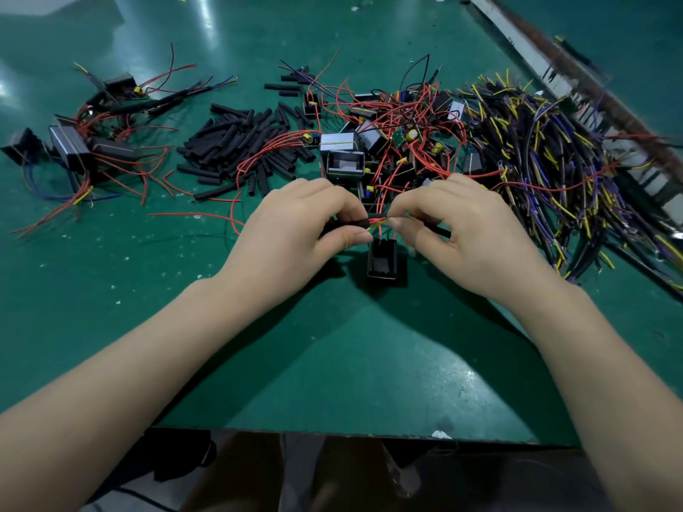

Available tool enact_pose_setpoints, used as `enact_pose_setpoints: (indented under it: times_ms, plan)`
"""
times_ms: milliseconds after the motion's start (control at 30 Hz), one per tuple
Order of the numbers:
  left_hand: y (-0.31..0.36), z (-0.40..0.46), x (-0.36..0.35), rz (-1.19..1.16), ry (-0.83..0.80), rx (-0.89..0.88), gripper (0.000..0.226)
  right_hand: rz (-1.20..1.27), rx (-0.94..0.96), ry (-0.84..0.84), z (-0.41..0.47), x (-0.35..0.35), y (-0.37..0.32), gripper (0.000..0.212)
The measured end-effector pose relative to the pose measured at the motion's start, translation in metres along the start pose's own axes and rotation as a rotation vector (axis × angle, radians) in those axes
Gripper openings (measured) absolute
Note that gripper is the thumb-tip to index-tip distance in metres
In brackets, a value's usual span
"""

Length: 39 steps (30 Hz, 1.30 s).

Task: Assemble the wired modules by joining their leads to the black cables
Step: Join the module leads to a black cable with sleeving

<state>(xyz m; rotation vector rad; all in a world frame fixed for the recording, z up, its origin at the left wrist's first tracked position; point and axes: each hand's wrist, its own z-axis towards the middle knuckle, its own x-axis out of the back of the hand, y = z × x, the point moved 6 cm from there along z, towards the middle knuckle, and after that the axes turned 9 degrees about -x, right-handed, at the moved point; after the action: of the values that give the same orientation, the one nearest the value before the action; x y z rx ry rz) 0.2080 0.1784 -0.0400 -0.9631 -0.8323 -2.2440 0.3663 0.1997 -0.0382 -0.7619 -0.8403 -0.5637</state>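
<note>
Here the left hand (295, 223) and right hand (454, 227) pinch red leads (377, 217) against a black cable (436, 229), mid-joining; next likely needs twisting them tight.

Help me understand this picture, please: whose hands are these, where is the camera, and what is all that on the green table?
There is no machine here: a person works bare-handed, and the single picture comes from a camera worn on their head, looking down. The left hand pinches a black cable; the right hand pinches thin leads meeting it. A black module sits just below them. On the green table lie short black tubes, a heap of modules with red wires, finished-looking ones at left, and bundled cables at right.
</note>
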Motion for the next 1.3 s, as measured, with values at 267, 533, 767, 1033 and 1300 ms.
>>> enact_pose_setpoints:
  times_ms: [267,533,767,1033,1300]
  plan:
    - [-0.013,-0.014,0.012,-0.033,-0.022,0.032,0.024,0.035,-0.029,-0.056,-0.003,-0.006,0.000,0.019]
    - [0.003,-0.003,0.007,-0.094,-0.018,-0.001,0.025,0.024,0.031,-0.034,-0.005,-0.006,-0.008,0.016]
    - [0.004,-0.002,-0.001,-0.110,0.010,0.004,0.018,0.053,-0.036,-0.073,-0.004,-0.007,-0.004,0.017]
    - [0.002,-0.005,0.001,-0.152,0.135,0.040,0.016,0.238,-0.148,-0.119,-0.003,-0.003,0.007,0.029]
    - [0.011,-0.003,-0.002,-0.098,0.135,-0.076,0.016,0.268,-0.122,-0.075,-0.005,-0.003,0.005,0.024]
